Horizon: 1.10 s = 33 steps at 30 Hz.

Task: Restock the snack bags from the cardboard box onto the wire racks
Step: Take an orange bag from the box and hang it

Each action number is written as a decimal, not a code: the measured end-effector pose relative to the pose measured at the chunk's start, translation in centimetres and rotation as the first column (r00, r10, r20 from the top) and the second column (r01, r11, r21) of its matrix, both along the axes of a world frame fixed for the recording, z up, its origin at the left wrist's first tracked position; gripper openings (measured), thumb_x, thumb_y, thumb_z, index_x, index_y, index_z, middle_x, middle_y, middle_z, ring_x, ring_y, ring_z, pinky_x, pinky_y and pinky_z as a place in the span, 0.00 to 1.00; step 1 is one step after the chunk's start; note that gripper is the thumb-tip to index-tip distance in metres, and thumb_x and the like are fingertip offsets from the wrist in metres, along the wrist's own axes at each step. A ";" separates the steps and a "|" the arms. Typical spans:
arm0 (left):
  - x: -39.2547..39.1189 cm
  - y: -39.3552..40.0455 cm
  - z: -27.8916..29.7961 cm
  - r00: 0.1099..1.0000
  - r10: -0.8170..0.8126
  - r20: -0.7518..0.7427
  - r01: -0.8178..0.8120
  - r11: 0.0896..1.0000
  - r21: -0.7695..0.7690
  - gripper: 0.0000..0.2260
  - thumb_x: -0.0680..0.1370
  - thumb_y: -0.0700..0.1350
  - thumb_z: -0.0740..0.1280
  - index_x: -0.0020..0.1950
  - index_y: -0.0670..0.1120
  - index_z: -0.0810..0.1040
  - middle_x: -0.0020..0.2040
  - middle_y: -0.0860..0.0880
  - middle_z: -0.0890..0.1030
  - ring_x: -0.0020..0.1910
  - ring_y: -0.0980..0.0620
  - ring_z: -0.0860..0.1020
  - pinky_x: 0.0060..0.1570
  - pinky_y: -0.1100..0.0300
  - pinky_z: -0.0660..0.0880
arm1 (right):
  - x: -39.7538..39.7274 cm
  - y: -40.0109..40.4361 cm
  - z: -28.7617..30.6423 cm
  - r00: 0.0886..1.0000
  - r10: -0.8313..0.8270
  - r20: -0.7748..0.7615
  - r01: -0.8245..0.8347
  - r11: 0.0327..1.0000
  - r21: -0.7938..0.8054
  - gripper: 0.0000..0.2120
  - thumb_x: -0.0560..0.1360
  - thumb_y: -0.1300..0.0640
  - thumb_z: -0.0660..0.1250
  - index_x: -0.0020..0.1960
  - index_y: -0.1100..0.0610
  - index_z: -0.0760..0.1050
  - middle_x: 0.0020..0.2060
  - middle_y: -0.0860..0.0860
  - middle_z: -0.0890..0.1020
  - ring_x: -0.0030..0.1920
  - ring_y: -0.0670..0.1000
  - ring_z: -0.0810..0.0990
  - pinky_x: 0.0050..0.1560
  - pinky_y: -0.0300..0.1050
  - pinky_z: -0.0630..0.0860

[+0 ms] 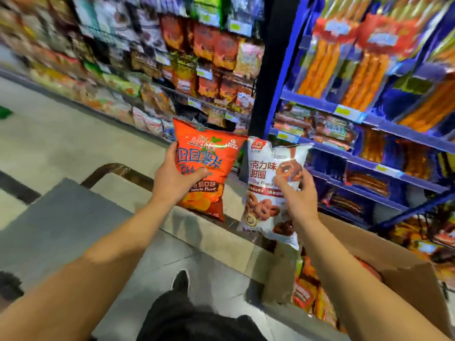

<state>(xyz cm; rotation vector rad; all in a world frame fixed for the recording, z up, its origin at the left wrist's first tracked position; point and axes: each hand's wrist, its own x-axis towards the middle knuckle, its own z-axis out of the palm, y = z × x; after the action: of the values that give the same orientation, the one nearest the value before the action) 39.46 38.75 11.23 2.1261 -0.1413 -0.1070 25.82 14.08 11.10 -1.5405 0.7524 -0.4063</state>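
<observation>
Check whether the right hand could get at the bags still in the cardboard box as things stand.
Probably not yet: the right hand grips the white snack bag, so it isn't free, though the cardboard box below is open-topped and unobstructed.

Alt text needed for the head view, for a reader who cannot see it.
A person holds up two snack bags: the left hand grips an orange tomato-flavor chip bag, the right hand a white chocolate ring-snack bag. Stocked shelves stand ahead, and an open cardboard box with more bags sits at lower right.

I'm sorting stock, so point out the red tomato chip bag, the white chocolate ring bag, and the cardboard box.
red tomato chip bag (204,153): head view, upper front panel.
white chocolate ring bag (266,173): head view, front panel left of the fingers.
cardboard box (403,279): head view, bare right flap.
</observation>
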 end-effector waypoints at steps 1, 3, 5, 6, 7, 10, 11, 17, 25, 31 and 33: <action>1.1 2.0 0.2 1.000 0.030 0.005 -0.030 0.999 -0.014 0.44 0.66 0.61 0.80 0.76 0.52 0.63 0.64 0.53 0.80 0.62 0.49 0.78 0.64 0.50 0.73 | 1.9 1.4 0.5 1.000 0.023 0.013 -0.023 1.000 0.001 0.32 0.63 0.42 0.78 0.64 0.45 0.75 0.54 0.44 0.84 0.55 0.48 0.83 0.62 0.58 0.79; 3.5 5.7 0.5 0.996 0.090 0.012 -0.089 0.995 -0.048 0.44 0.65 0.61 0.79 0.75 0.53 0.63 0.62 0.55 0.80 0.60 0.51 0.78 0.63 0.51 0.73 | 5.7 4.3 1.3 0.996 0.073 0.051 -0.073 0.997 -0.004 0.23 0.68 0.50 0.79 0.61 0.44 0.76 0.52 0.43 0.84 0.53 0.46 0.84 0.62 0.57 0.79; 6.1 9.1 1.0 0.989 0.145 0.030 -0.142 0.987 -0.076 0.40 0.68 0.55 0.80 0.75 0.52 0.64 0.59 0.58 0.78 0.57 0.55 0.76 0.57 0.58 0.71 | 9.8 7.3 1.8 0.990 0.116 0.076 -0.113 0.993 -0.036 0.22 0.69 0.51 0.78 0.59 0.42 0.74 0.52 0.43 0.84 0.54 0.47 0.83 0.61 0.56 0.79; 7.6 10.8 1.2 0.984 0.172 0.039 -0.168 0.982 -0.084 0.39 0.69 0.53 0.80 0.75 0.52 0.65 0.57 0.58 0.77 0.55 0.57 0.75 0.55 0.60 0.68 | 11.9 8.9 2.1 0.988 0.128 0.083 -0.124 0.991 -0.046 0.24 0.68 0.50 0.78 0.61 0.43 0.73 0.53 0.44 0.83 0.54 0.47 0.83 0.61 0.56 0.78; 9.1 12.6 1.5 0.981 0.188 0.046 -0.184 0.979 -0.090 0.38 0.69 0.52 0.80 0.74 0.51 0.65 0.57 0.58 0.77 0.55 0.57 0.75 0.54 0.61 0.68 | 14.0 10.4 2.2 0.988 0.132 0.083 -0.128 0.990 -0.054 0.27 0.68 0.50 0.78 0.64 0.46 0.72 0.54 0.44 0.82 0.54 0.47 0.82 0.62 0.55 0.78; 14.5 18.0 1.9 0.975 0.212 0.067 -0.205 0.974 -0.093 0.39 0.68 0.52 0.80 0.74 0.51 0.65 0.57 0.58 0.77 0.56 0.56 0.76 0.56 0.60 0.69 | 20.1 15.1 2.4 0.986 0.140 0.094 -0.134 0.989 -0.061 0.31 0.68 0.50 0.79 0.67 0.49 0.69 0.53 0.44 0.81 0.53 0.45 0.82 0.62 0.52 0.77; 16.3 19.6 2.2 0.975 0.214 0.068 -0.207 0.974 -0.091 0.40 0.68 0.52 0.81 0.75 0.51 0.65 0.58 0.57 0.77 0.56 0.55 0.76 0.57 0.59 0.70 | 22.0 16.5 2.6 0.986 0.139 0.088 -0.133 0.989 -0.072 0.31 0.68 0.50 0.79 0.67 0.50 0.69 0.52 0.43 0.81 0.52 0.43 0.81 0.61 0.51 0.77; 26.6 26.7 3.7 0.970 0.225 0.090 -0.219 0.973 -0.075 0.44 0.68 0.55 0.80 0.78 0.50 0.61 0.65 0.52 0.78 0.60 0.52 0.77 0.63 0.55 0.72 | 32.6 23.2 4.4 0.975 0.202 0.096 -0.200 0.979 -0.036 0.20 0.74 0.59 0.76 0.57 0.50 0.67 0.41 0.42 0.76 0.35 0.34 0.77 0.39 0.34 0.73; 40.7 29.1 3.7 0.968 0.245 0.056 -0.238 0.966 -0.098 0.44 0.69 0.56 0.79 0.79 0.51 0.60 0.66 0.51 0.78 0.62 0.50 0.77 0.62 0.52 0.74 | 46.7 25.2 5.4 0.958 0.286 0.033 -0.273 0.940 -0.206 0.20 0.68 0.54 0.81 0.53 0.45 0.75 0.50 0.44 0.83 0.51 0.44 0.81 0.54 0.46 0.75; 52.5 28.0 3.4 0.969 0.243 0.033 -0.236 0.960 -0.152 0.43 0.70 0.54 0.78 0.79 0.53 0.60 0.62 0.55 0.76 0.57 0.55 0.77 0.55 0.58 0.74 | 60.1 23.4 4.9 0.964 0.264 0.046 -0.241 0.930 -0.276 0.29 0.61 0.48 0.82 0.59 0.49 0.76 0.49 0.43 0.84 0.52 0.46 0.83 0.60 0.57 0.78; 56.3 27.4 3.9 0.972 0.232 0.029 -0.223 0.959 -0.173 0.42 0.71 0.53 0.78 0.80 0.54 0.60 0.61 0.57 0.76 0.56 0.56 0.77 0.53 0.60 0.74 | 64.3 23.1 5.1 0.962 0.266 0.067 -0.237 0.928 -0.287 0.29 0.62 0.53 0.82 0.59 0.45 0.75 0.51 0.43 0.84 0.53 0.47 0.83 0.60 0.58 0.78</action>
<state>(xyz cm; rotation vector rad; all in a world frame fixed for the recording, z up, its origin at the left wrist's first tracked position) 95.79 66.13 15.16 1.9610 0.0651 0.0901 90.10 37.18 16.18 -1.8379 0.4189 -0.4084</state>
